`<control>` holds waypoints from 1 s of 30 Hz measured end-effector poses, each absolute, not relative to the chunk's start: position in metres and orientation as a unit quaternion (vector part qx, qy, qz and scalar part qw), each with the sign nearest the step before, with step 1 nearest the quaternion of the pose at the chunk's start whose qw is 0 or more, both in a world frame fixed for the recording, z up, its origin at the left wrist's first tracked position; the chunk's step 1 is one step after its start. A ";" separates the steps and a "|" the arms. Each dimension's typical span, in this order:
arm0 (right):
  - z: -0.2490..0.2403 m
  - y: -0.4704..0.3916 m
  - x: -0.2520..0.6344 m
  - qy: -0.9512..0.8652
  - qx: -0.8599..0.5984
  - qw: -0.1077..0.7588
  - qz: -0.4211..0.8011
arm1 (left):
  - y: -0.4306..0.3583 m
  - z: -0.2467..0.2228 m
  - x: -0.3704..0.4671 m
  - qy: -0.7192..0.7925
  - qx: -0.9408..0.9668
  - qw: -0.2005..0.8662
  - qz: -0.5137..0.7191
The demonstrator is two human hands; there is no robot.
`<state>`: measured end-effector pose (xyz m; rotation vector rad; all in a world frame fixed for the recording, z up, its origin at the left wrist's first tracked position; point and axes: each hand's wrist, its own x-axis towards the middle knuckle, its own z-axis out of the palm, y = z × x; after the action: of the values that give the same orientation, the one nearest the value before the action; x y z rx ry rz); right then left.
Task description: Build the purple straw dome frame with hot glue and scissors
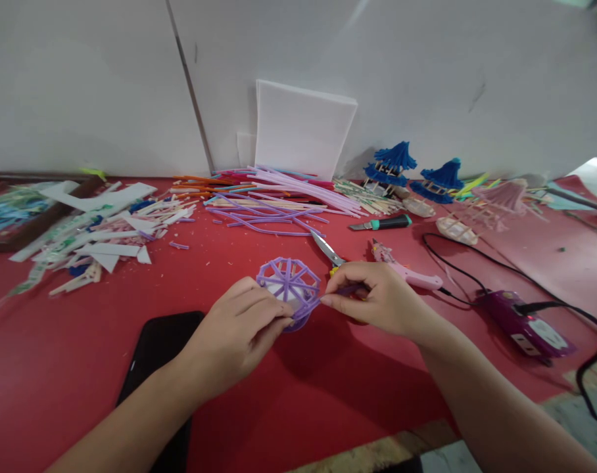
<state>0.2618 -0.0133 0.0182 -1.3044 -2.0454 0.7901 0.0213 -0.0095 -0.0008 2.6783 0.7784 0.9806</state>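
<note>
A small round frame of purple pipe cleaners [287,279], with spokes meeting in the middle and a white base beneath, sits over the red table. My left hand [249,322] pinches its near edge between thumb and fingers. At the frame's right side my right hand [367,297] is closed on a purple pipe cleaner [348,289], whose strip runs along the rim. Partly behind my right hand lie scissors [325,248], blades toward the back left. A pink glue gun [414,276] rests to the right of that hand.
Pipe cleaners [298,190] lie piled at the back below white sheets [303,128]. A utility knife [381,223], blue-roofed models [439,179] and a purple power strip [523,322] with black cable stand right. Scraps [111,230] and a black phone [165,348] occupy the left.
</note>
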 end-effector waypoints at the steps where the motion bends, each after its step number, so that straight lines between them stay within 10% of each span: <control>1: 0.018 -0.013 0.262 -0.767 -0.490 0.290 0.296 | -0.010 -0.001 0.021 0.263 0.902 0.094 0.328; 30: 0.014 -0.011 0.260 -0.760 -0.454 0.285 0.369 | -0.013 0.003 0.020 0.262 0.902 0.094 0.330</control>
<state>0.2599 -0.0107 0.0138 -1.2137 -2.0316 0.9867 0.0204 -0.0129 0.0027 2.6755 0.7780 0.9805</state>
